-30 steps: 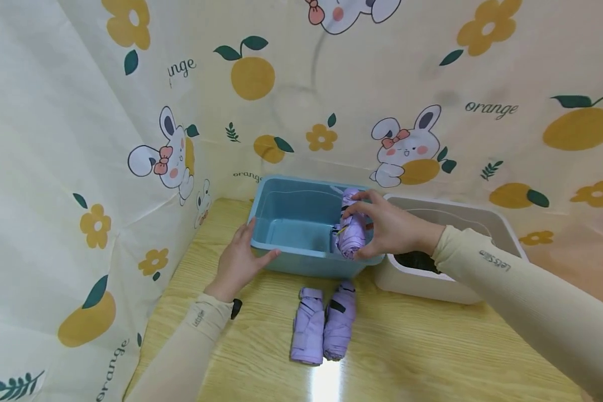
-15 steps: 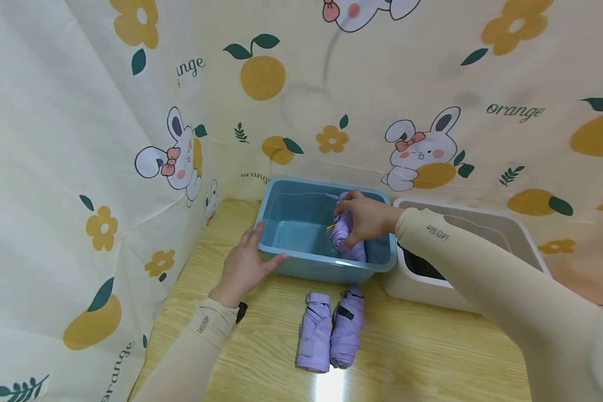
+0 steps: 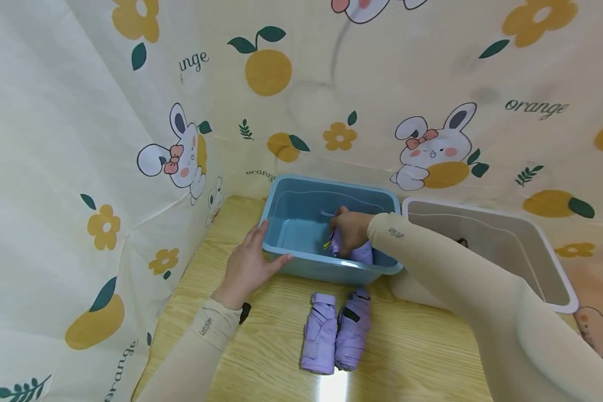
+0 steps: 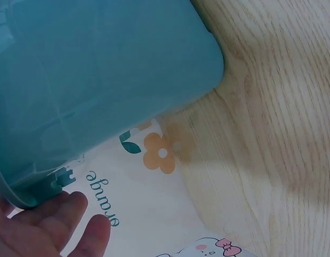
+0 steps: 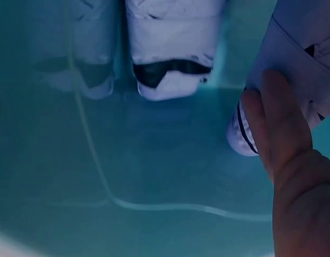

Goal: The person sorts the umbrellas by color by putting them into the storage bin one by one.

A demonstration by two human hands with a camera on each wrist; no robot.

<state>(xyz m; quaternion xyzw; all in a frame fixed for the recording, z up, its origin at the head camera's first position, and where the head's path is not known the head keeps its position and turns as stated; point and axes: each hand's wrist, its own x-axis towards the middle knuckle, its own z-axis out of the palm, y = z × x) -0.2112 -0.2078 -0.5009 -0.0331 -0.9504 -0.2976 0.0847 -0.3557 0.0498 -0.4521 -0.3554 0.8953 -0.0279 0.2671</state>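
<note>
In the head view, my right hand (image 3: 352,231) reaches down inside the blue plastic bin (image 3: 326,271) and grips a folded purple umbrella (image 3: 335,243), mostly covered by the hand. Another folded purple umbrella (image 3: 364,254) lies in the bin to its right. The right wrist view shows fingers (image 5: 285,112) along the held umbrella (image 5: 293,64), apart from the other umbrella (image 5: 174,37). My left hand (image 3: 248,268) touches the bin's front left corner, thumb spread along the front; in the left wrist view its fingertips are right at the rim.
Two more folded purple umbrellas (image 3: 319,338) lie side by side on the wooden table (image 3: 412,346) before the blue bin. A beige bin (image 3: 542,262) stands close on its right, partly behind the right arm, with a small dark thing (image 3: 462,242) inside. Patterned cloth walls rise behind and left.
My right hand has carried its umbrella leftward and lower into the blue bin, exposing the other umbrella on the right. The left hand has stayed at the bin's corner.
</note>
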